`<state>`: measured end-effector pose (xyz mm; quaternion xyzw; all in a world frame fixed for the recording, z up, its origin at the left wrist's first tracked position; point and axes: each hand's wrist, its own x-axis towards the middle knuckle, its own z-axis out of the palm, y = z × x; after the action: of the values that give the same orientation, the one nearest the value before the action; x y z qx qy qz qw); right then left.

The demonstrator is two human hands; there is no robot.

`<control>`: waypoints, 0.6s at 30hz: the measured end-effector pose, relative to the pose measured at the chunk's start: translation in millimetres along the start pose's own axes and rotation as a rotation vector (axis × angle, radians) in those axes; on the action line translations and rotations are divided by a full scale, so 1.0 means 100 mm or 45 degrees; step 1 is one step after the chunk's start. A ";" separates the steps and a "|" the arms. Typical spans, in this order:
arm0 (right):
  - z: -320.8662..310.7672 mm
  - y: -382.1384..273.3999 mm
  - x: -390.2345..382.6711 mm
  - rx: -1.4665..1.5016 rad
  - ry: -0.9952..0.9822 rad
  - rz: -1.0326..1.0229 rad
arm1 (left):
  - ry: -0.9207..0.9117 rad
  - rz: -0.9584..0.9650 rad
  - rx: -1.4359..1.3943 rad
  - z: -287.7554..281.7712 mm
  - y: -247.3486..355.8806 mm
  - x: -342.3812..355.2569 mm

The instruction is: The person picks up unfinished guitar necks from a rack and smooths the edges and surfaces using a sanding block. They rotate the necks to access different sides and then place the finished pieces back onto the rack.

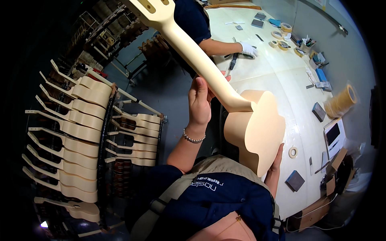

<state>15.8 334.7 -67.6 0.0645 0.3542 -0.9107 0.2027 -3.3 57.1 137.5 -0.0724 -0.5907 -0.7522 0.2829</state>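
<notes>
White workbench fills right of frame, bending to the rim. Rack at left holds two stacks of unfinished pale instruments, necks pointing left; more dim racks upper left. Centre: unfinished ukulele, cream-coloured, held in the air above the bench edge, body at centre right, neck running up to the headstock at top centre. Left hand wrapped round the neck near the heel; right hand cupped under the body's lower edge, fingers clamped on the rim. Hands well apart. Risk, as judged: body sits just over the bench edge, so a swing could knock it; the long neck reaches toward a co-worker's gloved hand at upper centre. Small items on bench: large tape roll at right, small tape ring, grey sanding blocks. Cup at upper right holds pens or tools, too small to tell. Cardboard box lower right, contents hidden.
</notes>
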 end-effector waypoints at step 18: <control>0.04 0.05 0.02 0.180 0.069 0.238 | 0.051 0.080 0.017 -0.04 0.05 -0.01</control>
<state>16.7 328.0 -68.1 0.1361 0.2869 -0.9084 0.2720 1.0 53.2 139.7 -0.0738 -0.5873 -0.7403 0.3186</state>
